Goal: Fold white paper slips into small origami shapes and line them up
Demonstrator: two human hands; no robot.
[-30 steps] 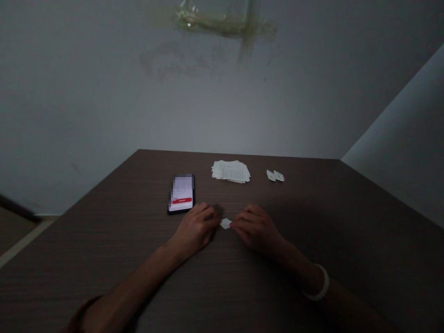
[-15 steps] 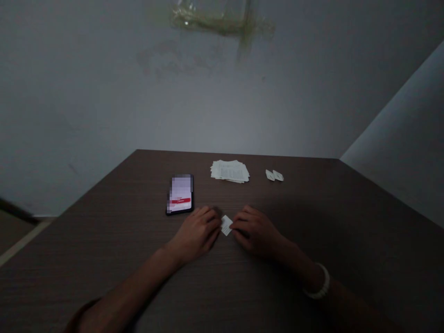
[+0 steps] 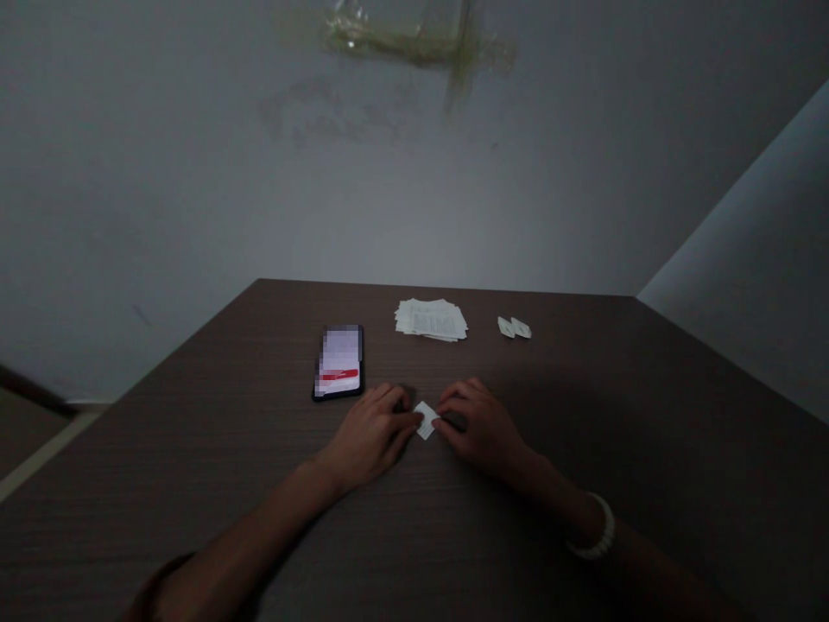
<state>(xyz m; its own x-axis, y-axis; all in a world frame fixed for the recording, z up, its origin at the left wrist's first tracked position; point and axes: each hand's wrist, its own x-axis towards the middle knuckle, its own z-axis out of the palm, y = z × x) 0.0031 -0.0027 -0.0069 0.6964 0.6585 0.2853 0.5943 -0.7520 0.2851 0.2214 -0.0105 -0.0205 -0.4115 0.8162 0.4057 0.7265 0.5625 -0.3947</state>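
Observation:
A small white piece of paper [image 3: 426, 420] lies on the dark wooden table [image 3: 194, 449] between my two hands. My left hand [image 3: 372, 432] pinches its left edge with fingers curled. My right hand [image 3: 476, 425], with a white bracelet at the wrist, grips its right edge with fingertips pressed together. Both hands rest on the tabletop.
A phone [image 3: 338, 360] with a lit screen lies just beyond my left hand. A stack of paper slips [image 3: 431, 319] sits near the table's far edge, with two small folded papers [image 3: 514, 327] to its right. A grey wall stands behind.
The small paper has been turned and looks slightly larger and more upright between my fingers. Both hands have drawn a little closer together.

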